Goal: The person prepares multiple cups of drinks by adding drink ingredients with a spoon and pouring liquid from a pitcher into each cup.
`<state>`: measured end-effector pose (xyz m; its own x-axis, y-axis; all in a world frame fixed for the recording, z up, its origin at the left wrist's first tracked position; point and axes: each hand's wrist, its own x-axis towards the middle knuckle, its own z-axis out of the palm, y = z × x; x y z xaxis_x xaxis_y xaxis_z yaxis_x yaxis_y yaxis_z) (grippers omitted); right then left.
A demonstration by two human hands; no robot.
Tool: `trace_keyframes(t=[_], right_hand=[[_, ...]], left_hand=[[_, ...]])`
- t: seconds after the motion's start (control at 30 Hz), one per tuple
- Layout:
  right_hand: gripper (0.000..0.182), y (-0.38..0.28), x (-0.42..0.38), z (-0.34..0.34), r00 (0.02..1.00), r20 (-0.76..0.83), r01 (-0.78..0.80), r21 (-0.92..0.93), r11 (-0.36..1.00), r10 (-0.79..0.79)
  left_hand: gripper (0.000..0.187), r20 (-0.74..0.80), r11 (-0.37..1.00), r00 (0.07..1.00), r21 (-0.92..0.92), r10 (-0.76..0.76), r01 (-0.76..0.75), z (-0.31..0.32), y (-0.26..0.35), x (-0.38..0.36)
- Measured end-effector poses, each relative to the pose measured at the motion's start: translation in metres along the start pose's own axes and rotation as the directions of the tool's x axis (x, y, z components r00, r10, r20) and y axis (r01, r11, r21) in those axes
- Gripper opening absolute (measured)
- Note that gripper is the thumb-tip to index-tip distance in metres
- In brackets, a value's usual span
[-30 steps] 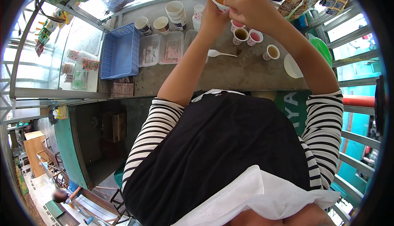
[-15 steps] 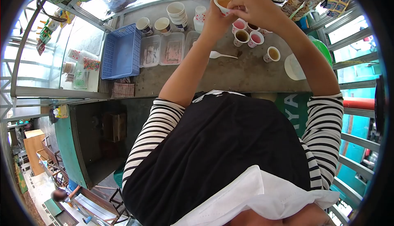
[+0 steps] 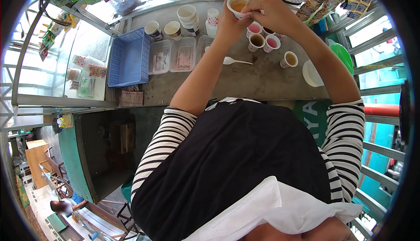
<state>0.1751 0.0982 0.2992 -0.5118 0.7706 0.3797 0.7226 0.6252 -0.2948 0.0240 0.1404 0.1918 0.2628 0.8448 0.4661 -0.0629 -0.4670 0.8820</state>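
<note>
Near the back of the counter, my left hand (image 3: 231, 26) is wrapped round a paper cup (image 3: 237, 5) of amber liquid. The thumb and fingers of my right hand (image 3: 272, 12) are pinched at the cup's right rim; whether anything small is between them is hidden. Just below stand several small filled cups: a dark brown drink (image 3: 257, 41), a pink drink (image 3: 272, 43) and others partly behind my right wrist. A cup of yellowish drink (image 3: 289, 59) stands apart to the right. A white plastic spoon (image 3: 236, 60) lies on the counter below my left forearm.
On the left are a blue plastic basket (image 3: 129, 59), clear plastic tubs (image 3: 183, 66) and stacked paper cups (image 3: 188, 18). A white round lid or container (image 3: 311, 75) sits right, beside a green item (image 3: 342, 57). Sachets (image 3: 323, 0) hang overhead. A person (image 3: 65, 207) is at lower left.
The cup and both hands have shifted very slightly, and my right fingers are a little lower at the rim. The person at lower left has moved slightly left.
</note>
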Motion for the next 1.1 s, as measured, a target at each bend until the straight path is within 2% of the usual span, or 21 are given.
trace_keyframes(t=[0.07,0.23,0.33,0.4,0.43,0.5,0.67,0.8,0.9,1.1], right_hand=[[0.014,0.002,-0.002,0.002,1.0,-0.005,-0.01,0.026,1.0,0.01],[0.013,0.006,-0.005,0.002,1.0,0.0,-0.006,0.079,0.997,0.006],[0.014,0.002,-0.007,0.001,1.0,0.004,0.007,0.027,1.0,-0.007],[0.013,-0.007,-0.009,0.003,0.993,-0.088,0.063,-0.141,0.988,-0.076],[0.013,-0.007,-0.01,0.006,0.993,-0.089,0.061,-0.141,0.988,-0.074],[0.013,-0.006,-0.012,0.013,0.973,-0.192,0.092,-0.197,0.976,-0.13],[0.014,-0.006,-0.017,0.019,0.968,-0.236,0.051,-0.167,0.985,-0.09],[0.014,-0.009,-0.02,0.019,0.964,-0.247,0.045,-0.206,0.978,-0.096],[0.012,-0.01,-0.019,0.024,0.942,-0.32,0.032,-0.214,0.976,-0.101],[0.012,-0.014,-0.016,0.026,0.941,-0.331,0.004,-0.213,0.977,-0.075]], left_hand=[[0.06,0.018,0.997,1.0,-0.071,0.018,-0.017,0.0,-0.006,0.004],[0.06,0.026,0.999,0.999,-0.04,0.022,-0.021,0.001,-0.006,0.002],[0.059,0.019,0.999,1.0,-0.047,-0.003,0.003,0.003,0.001,-0.001],[0.058,0.015,0.999,1.0,-0.036,-0.006,0.006,0.003,0.002,0.0],[0.058,0.015,0.999,1.0,-0.039,0.002,-0.001,0.004,0.0,0.001],[0.057,0.015,0.999,1.0,-0.041,0.01,-0.009,0.003,0.003,0.002],[0.055,-0.018,0.999,0.999,0.028,0.046,-0.046,0.003,0.006,0.001],[0.055,-0.019,0.999,0.999,-0.016,0.05,-0.05,0.006,0.006,0.0],[0.056,-0.033,0.999,0.999,0.04,0.028,-0.027,0.007,0.009,-0.001],[0.055,-0.057,0.998,0.998,0.049,0.032,-0.029,0.01,0.01,-0.001]])
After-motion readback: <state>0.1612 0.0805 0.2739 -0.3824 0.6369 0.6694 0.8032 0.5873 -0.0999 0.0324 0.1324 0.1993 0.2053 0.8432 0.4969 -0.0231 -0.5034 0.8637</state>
